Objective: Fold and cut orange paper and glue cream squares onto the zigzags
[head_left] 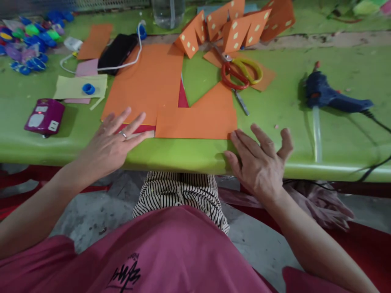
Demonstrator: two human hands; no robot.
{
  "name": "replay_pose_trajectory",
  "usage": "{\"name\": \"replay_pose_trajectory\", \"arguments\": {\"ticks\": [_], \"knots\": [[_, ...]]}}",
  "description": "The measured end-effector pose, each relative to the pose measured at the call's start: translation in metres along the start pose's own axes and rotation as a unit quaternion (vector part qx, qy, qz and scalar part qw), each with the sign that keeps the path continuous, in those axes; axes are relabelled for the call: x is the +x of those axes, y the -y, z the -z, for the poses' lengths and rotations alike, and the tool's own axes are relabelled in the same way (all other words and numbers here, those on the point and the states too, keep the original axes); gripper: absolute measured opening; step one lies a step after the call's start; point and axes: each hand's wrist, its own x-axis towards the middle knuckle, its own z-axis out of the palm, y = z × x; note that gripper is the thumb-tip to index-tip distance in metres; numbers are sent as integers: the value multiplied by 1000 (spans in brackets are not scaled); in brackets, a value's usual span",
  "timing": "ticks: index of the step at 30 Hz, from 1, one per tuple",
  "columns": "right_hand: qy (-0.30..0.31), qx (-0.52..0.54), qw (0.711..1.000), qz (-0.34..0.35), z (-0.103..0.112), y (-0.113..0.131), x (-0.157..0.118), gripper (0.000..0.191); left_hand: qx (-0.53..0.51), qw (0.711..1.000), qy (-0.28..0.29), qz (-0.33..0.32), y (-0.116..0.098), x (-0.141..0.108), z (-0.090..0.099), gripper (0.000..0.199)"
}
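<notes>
A strip of orange paper [195, 123] lies flat near the front edge of the green table. My right hand [259, 162] has its fingers spread, with fingertips at the strip's lower right corner. To the left, my left hand [113, 142] rests with fingers stretched out over the lower edge of a larger orange sheet [146, 81]; a ring is on one finger. Red paper [183, 95] shows between the orange pieces. Beyond the strip lie scissors [234, 77] with one red and one yellow handle, partly open on an orange scrap [264, 75].
A blue glue gun [324, 91] with a glue stick and cord lies at right. Folded orange pieces with pale squares [244, 28] stand at the back. At left are a purple box [45, 116], a black phone-like object [117, 53], a white cable and several blue caps [32, 63].
</notes>
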Motion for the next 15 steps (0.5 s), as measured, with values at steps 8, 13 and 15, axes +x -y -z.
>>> {"name": "replay_pose_trajectory", "arguments": {"ticks": [8, 13, 15], "knots": [[2, -35, 999, 41, 15, -5, -8, 41, -35, 988, -77, -133, -75, 61, -12, 69], [19, -32, 999, 22, 31, 11, -16, 60, -49, 986, -42, -152, -110, 85, -42, 100], [28, -8, 998, 47, 25, 25, -15, 72, -54, 985, -61, -152, -116, 84, -50, 101]]}}
